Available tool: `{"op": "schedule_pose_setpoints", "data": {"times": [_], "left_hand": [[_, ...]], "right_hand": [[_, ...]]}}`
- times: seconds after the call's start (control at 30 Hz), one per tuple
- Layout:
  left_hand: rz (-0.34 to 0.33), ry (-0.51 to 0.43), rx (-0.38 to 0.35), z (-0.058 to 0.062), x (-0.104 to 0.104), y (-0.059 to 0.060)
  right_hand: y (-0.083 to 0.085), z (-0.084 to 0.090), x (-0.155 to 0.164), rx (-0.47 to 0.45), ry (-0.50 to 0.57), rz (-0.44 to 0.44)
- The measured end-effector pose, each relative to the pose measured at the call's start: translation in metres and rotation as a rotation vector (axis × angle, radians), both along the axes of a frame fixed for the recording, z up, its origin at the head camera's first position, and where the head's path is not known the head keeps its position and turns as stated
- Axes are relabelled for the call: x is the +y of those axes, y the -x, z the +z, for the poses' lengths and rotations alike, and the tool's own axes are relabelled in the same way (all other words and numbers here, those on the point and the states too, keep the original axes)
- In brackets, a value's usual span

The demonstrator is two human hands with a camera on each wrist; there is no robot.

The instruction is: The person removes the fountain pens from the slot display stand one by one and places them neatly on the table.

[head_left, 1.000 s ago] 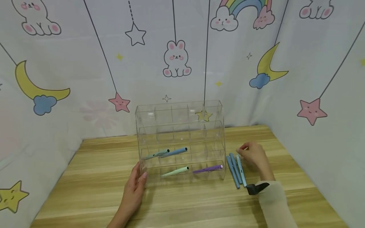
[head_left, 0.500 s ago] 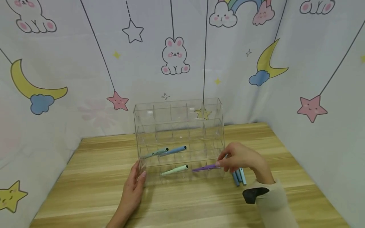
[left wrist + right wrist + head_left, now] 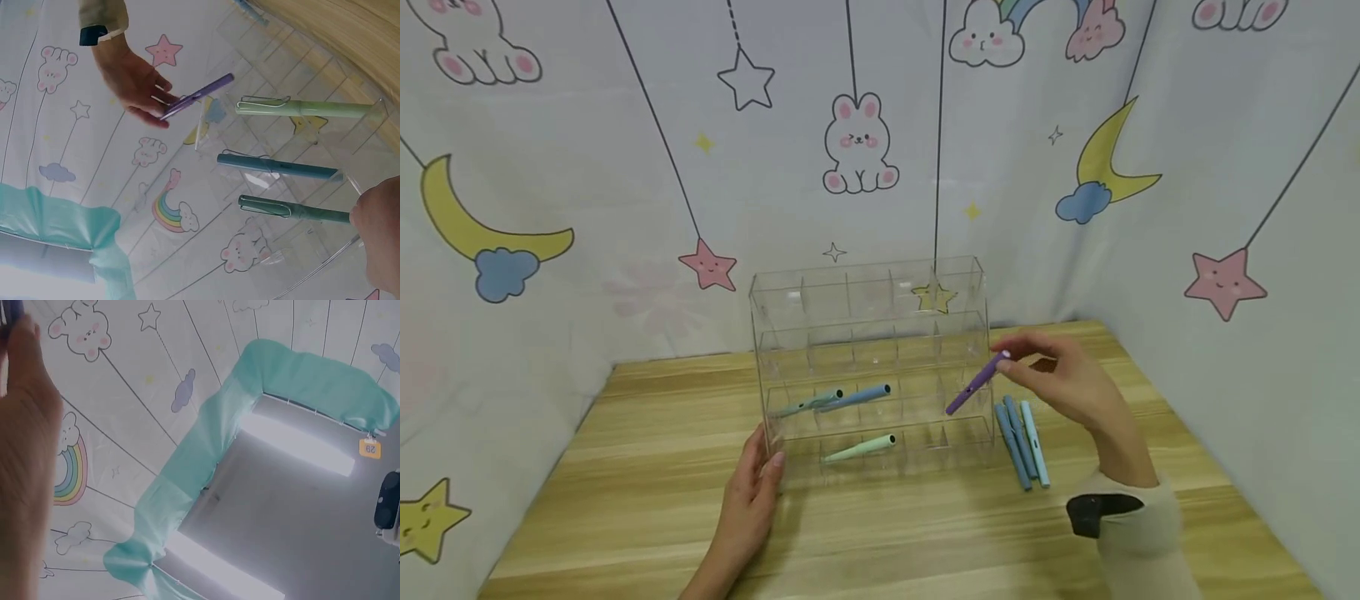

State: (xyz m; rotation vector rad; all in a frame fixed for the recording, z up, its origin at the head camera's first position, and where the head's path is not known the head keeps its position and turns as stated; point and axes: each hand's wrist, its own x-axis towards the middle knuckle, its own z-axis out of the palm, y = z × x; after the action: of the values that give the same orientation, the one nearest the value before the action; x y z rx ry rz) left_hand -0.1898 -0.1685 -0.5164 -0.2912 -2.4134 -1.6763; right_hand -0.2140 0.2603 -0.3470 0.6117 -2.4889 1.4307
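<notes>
Purple pen point(image 3: 976, 384) now out of its slot, lifted in right hand point(image 3: 1067, 379)

The organizer point(image 3: 868, 333) is of clear, glossy plastic and it shows reflections. The purple pen point(image 3: 976, 384) looks of smooth matt plastic, and the green pen point(image 3: 859, 450) also, with a thin shiny metal clip. The counter point(image 3: 625, 492) has a light wood grain, smooth, with soft shine. The backdrop point(image 3: 625, 167) is printed cloth, matt.

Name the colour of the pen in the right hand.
Purple pen, clearest in the head view.
</notes>
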Motion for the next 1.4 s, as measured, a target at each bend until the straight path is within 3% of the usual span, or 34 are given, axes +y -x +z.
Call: {"op": "schedule_pose_setpoints", "data": {"times": [0.2, 0.27, 0.33, 0.5, 0.8, 1.13, 1.4], "left_hand": [[-0.006, -0.009, -0.007, 0.000, 0.000, 0.001], [-0.003, -0.003, -0.004, 0.000, 0.000, 0.001], [0.001, 0.006, -0.003, 0.000, 0.001, 0.001], [0.011, 0.033, -0.019, 0.001, 0.000, 0.001], [0.026, 0.044, -0.037, 0.002, 0.001, -0.001], [0.020, 0.053, -0.038, 0.001, 0.001, 0.000], [0.018, 0.046, -0.024, -0.001, 0.000, 0.001]], "right_hand": [[-0.006, 0.008, 0.011, 0.166, 0.571, -0.035], [-0.004, 0.008, 0.013, 0.190, 0.675, -0.051], [-0.001, 0.006, 0.018, 0.182, 0.700, -0.099], [0.013, -0.010, 0.035, 0.051, 0.612, -0.253], [0.044, -0.068, 0.069, -0.238, 0.341, -0.414], [0.052, -0.109, 0.084, -0.485, 0.176, -0.390], [0.059, -0.132, 0.081, -0.485, 0.118, -0.419]]}}
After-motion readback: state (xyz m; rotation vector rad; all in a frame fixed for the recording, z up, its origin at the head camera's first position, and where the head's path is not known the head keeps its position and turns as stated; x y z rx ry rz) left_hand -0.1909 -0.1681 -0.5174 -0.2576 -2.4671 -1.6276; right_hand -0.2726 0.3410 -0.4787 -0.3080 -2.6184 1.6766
